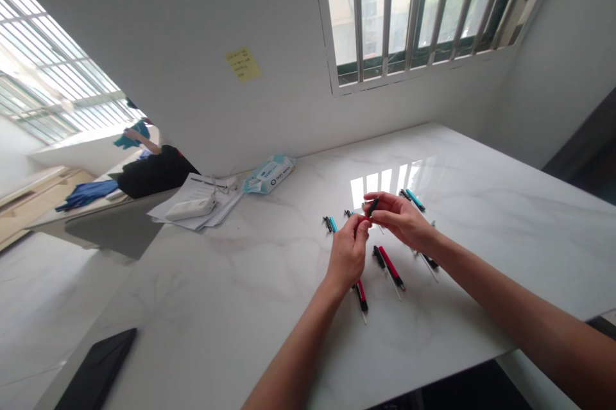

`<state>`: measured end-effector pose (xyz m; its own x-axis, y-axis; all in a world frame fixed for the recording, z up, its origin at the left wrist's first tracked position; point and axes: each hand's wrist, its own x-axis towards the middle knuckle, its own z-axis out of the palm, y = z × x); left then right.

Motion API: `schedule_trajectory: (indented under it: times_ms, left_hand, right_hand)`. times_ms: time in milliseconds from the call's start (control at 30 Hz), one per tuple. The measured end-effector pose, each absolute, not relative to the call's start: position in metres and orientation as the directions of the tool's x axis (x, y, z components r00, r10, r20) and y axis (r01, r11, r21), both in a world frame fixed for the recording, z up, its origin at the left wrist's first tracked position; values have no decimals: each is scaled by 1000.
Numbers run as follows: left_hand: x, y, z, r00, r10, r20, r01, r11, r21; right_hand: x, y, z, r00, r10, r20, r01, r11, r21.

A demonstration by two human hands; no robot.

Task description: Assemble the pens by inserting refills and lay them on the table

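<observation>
While the slim black cylindrical pen part (372,207) is tilted above the white, grey-veined glossy tabletop (240,307), the right hand (403,219) grasps it between thumb and fingers. The left hand (347,253), fingers curled, grips a red pen piece (367,219) directly beside it, mostly hidden; whether the two parts are joined cannot be determined. Nearer the wearer lie a red-and-black pen barrel (392,267) and a thin white refill (395,289). Teal-and-black pen parts (415,199) lie beyond the right hand. Farther left rests a blue-and-white plastic wipes packet (270,174), near loose white printed papers (176,197).
</observation>
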<state>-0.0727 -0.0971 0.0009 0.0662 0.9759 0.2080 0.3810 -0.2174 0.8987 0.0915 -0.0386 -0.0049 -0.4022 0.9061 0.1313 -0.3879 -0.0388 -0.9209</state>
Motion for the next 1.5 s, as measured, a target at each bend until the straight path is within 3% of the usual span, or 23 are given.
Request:
schedule_trajectory:
  times_ms: [233, 567, 833, 1100, 1233, 1500]
  left_hand:
    - [-73, -95, -3, 58, 982, 182, 309, -191, 932]
    - [-71, -90, -2, 143, 971, 191, -6, -192, 981]
    - [-76, -88, 1, 183, 968, 172, -109, -153, 982]
    - [-76, -89, 2, 189, 972, 140, -159, -111, 981]
    - [-77, -88, 2, 149, 979, 139, -156, -116, 981]
    - [-82, -83, 4, 38, 993, 114, -153, -106, 982]
  right_hand:
    - [94, -36, -6, -406, 902, 147, -340, 0, -940]
    - [93, -37, -3, -364, 895, 260, -338, 133, -932]
    - [94, -42, 65, -355, 857, 373, -232, 306, -924]
    - [108, -35, 127, -220, 850, 478, -218, 435, -874]
    - [128, -34, 120, -122, 915, 385, -228, 351, -908]
    - [166, -27, 32, -35, 996, 85, -302, 71, -951]
